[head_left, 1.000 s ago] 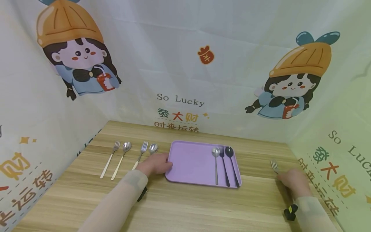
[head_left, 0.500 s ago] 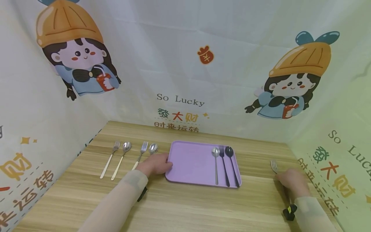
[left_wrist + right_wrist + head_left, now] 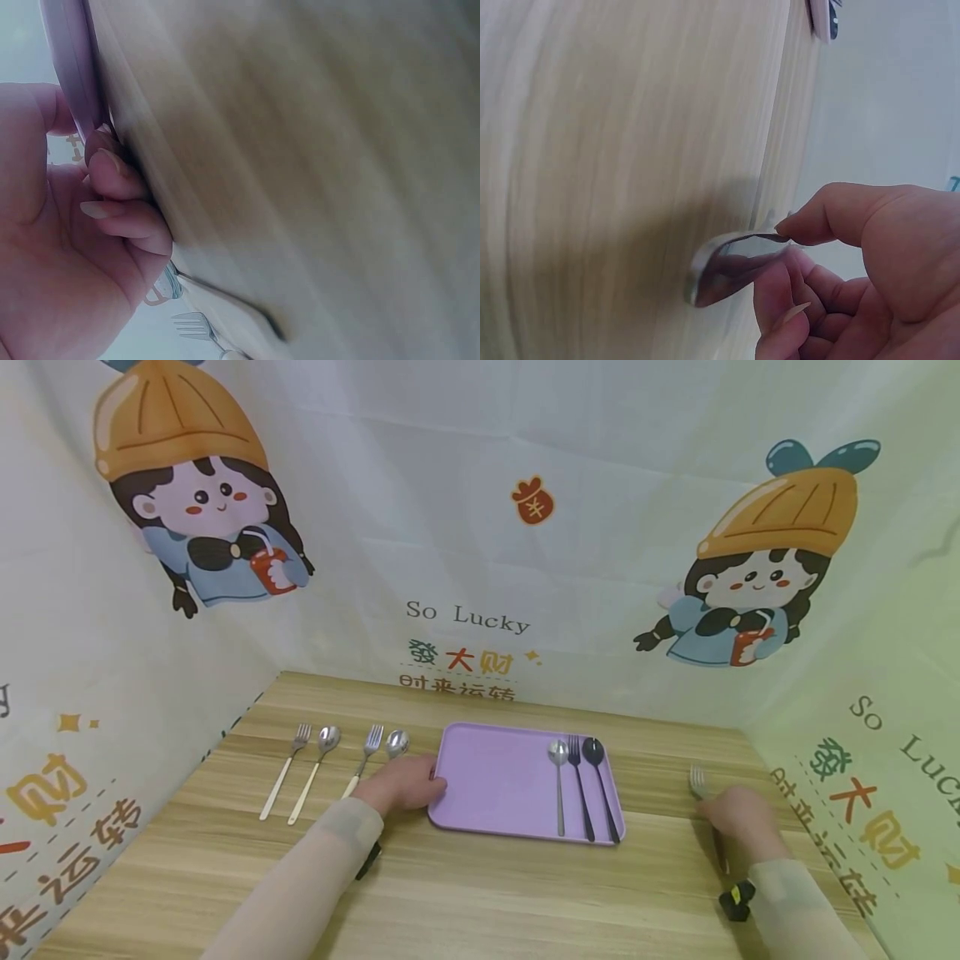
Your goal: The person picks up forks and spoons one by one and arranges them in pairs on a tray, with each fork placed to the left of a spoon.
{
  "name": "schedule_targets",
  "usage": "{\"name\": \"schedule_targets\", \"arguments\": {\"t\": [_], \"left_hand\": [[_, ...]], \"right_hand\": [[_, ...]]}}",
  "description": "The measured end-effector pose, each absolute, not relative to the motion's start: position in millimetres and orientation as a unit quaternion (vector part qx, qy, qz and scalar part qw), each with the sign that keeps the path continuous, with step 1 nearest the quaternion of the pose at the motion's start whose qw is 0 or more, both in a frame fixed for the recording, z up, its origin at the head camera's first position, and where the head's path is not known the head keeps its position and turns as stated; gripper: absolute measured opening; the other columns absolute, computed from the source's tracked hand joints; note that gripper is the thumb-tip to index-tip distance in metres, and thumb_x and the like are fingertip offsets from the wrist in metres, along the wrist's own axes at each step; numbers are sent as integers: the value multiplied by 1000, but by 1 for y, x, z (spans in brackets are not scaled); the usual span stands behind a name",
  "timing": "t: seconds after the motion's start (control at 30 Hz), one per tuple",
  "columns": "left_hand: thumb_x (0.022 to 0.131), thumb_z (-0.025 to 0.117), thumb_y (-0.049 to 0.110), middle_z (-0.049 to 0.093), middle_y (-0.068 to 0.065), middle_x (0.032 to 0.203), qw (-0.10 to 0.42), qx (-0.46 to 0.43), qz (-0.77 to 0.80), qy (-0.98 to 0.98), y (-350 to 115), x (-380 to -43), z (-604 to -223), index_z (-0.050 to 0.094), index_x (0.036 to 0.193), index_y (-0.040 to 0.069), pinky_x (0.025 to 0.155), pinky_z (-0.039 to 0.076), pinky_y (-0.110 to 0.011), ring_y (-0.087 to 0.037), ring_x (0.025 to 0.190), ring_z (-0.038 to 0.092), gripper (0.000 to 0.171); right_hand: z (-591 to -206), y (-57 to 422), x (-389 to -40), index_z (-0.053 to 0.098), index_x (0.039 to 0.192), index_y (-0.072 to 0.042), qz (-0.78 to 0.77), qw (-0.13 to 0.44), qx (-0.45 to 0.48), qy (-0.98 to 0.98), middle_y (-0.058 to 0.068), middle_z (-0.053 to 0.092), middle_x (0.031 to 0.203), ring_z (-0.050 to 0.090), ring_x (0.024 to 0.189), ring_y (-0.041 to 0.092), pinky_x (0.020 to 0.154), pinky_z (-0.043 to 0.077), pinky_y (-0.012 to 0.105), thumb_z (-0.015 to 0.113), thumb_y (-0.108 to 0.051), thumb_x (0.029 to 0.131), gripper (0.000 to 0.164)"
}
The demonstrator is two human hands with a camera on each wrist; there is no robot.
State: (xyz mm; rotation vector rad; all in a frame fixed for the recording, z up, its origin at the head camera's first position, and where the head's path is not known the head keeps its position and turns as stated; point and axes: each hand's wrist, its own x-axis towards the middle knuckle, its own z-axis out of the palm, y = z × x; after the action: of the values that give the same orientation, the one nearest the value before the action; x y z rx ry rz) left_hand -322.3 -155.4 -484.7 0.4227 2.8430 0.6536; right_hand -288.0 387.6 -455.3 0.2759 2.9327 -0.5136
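A lilac tray (image 3: 491,785) lies on the wooden table, and my left hand (image 3: 401,783) grips its left rim. In the left wrist view the thumb and bent fingers meet at the tray edge (image 3: 73,60). Along the tray's right side lie a silver spoon (image 3: 560,797), a black fork (image 3: 583,797) and a black spoon (image 3: 604,797). Off to the right, my right hand (image 3: 744,820) pinches a silver fork (image 3: 697,781), tines pointing away. The right wrist view shows its metal handle (image 3: 735,266) between thumb and fingers, over the tabletop.
Left of the tray are a fork (image 3: 281,781) and a spoon (image 3: 308,785) with pale handles, then another fork (image 3: 367,756) and spoon (image 3: 397,743) partly hidden by my left hand. A printed cloth (image 3: 600,543) stands around the table (image 3: 480,893).
My right hand has moved a little left and away from me, carrying the silver fork with it. The left hand and the tray stay in place.
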Motion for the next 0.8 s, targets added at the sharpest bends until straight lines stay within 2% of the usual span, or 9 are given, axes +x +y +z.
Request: {"name": "schedule_targets", "arguments": {"t": [0.07,0.17,0.27,0.33,0.43,0.6,0.67,0.8], "left_hand": [[100,57,33,75,-7,106,102,141,223,959,-153,-316,-475,70,114,11,93,59,-49,-24,91,65,29],[101,54,32,75,-10,105,101,148,217,960,-154,-321,-482,69,115,9,89,58,-48,-26,89,64,31],[100,54,33,74,-10,106,100,150,209,961,-156,-327,-490,69,118,8,88,58,-47,-26,90,64,34],[101,55,33,75,-10,108,106,145,212,961,-155,-326,-486,70,120,9,92,58,-49,-26,92,65,34],[100,56,35,75,-7,108,111,144,213,960,-154,-326,-485,70,120,11,92,58,-49,-25,92,65,34],[99,57,40,77,-4,109,98,152,210,961,-157,-334,-499,71,121,15,90,59,-48,-22,91,65,36],[99,58,36,77,-6,111,97,147,214,961,-155,-326,-489,71,121,13,95,59,-49,-23,93,66,34],[99,58,31,77,-7,109,99,142,219,960,-152,-317,-478,71,118,12,96,59,-50,-23,93,66,30]], "right_hand": [[-464,390,-294,69,78,-1,-162,67,95,980,13,64,78,58,74,29,67,51,41,70,-38,97,41],[-462,383,-294,66,74,-6,-165,64,93,980,10,61,75,56,72,26,63,48,39,70,-37,96,37],[-444,367,-284,64,74,-6,-177,68,84,978,9,60,75,55,71,26,62,47,37,71,-35,96,37],[-434,356,-277,61,72,-7,-184,67,77,978,9,59,74,54,69,24,61,46,36,71,-33,97,37],[-430,348,-276,60,71,-9,-187,59,71,978,7,57,73,53,68,23,61,45,36,68,-30,96,33],[-441,350,-294,65,75,-8,-188,65,54,979,10,62,77,55,71,26,64,48,39,67,-32,95,31],[-449,355,-306,67,73,-10,-179,67,38,981,9,64,77,56,71,26,64,48,40,65,-34,95,32],[-431,332,-298,59,64,-14,-176,59,21,982,3,59,70,54,67,23,62,45,36,63,-32,100,40]]}}
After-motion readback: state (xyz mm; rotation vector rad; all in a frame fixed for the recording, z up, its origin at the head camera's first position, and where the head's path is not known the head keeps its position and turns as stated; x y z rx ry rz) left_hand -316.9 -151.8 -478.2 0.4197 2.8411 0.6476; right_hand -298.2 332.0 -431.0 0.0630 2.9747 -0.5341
